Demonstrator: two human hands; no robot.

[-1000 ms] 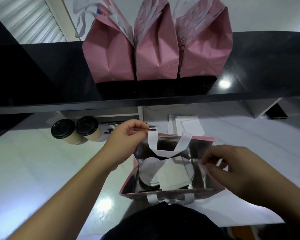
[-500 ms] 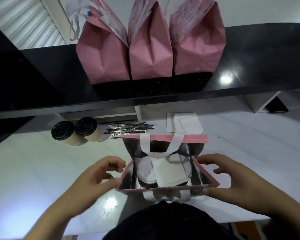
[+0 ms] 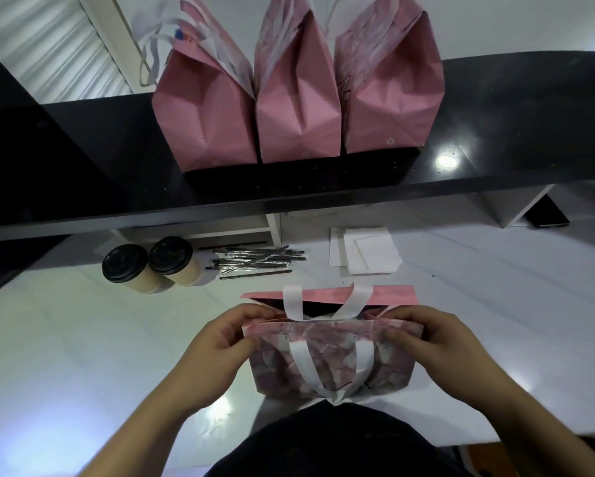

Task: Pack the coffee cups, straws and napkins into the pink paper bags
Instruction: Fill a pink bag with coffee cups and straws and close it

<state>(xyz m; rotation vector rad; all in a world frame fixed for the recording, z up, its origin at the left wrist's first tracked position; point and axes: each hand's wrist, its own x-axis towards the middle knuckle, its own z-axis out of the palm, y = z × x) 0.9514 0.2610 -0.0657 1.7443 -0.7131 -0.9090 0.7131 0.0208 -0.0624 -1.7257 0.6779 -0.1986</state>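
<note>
Bag (image 3: 330,359) on counter (image 3: 82,339), top edge folded and pinched at each end by left hand (image 3: 217,352) and right hand (image 3: 440,346) fingers.

A glossy black raised counter shelf (image 3: 495,132) is seen running across the upper part of the view, with a bright spot of light reflected on its right part. Below it, a white marbled countertop (image 3: 82,339) is spread out. A white upright support panel (image 3: 273,226) is set under the shelf near the middle. At the far right, under the shelf, a flat dark rectangular object (image 3: 548,215) is laid. Grey horizontal slats (image 3: 48,46) are visible at the upper left.
</note>
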